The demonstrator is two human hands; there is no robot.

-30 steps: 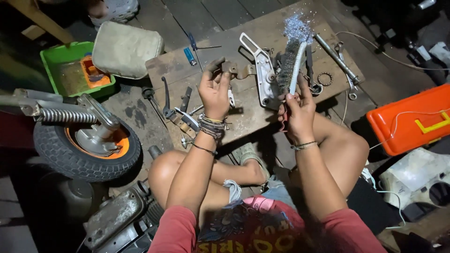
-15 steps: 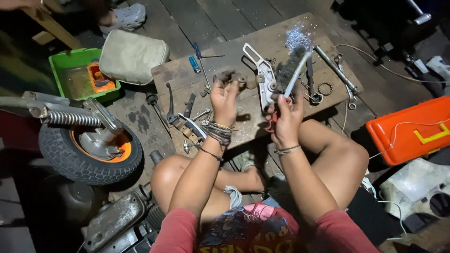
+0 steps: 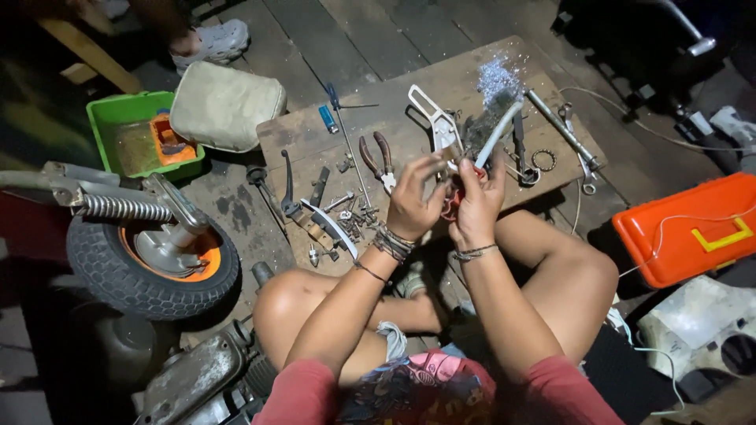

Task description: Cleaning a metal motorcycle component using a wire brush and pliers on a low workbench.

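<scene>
Between both hands, small red part [image 3: 452,206]

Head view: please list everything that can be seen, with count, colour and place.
wooden board: one, brown, on the floor ahead
pliers: one, red-brown handles, on the board
lighter: one, blue, board's far left part
metal bracket: one, white, on the board
bearing ring: one, silver, board's right part
small bolts: several, grey, board's near edge
cushion: one, beige, left of the board
green tray: one, far left
wheel: one, black tyre with orange rim, near left
orange case: one, right
left hand: one, over the board, at a small red part
right hand: one, touching the left, holding a white rod
</scene>
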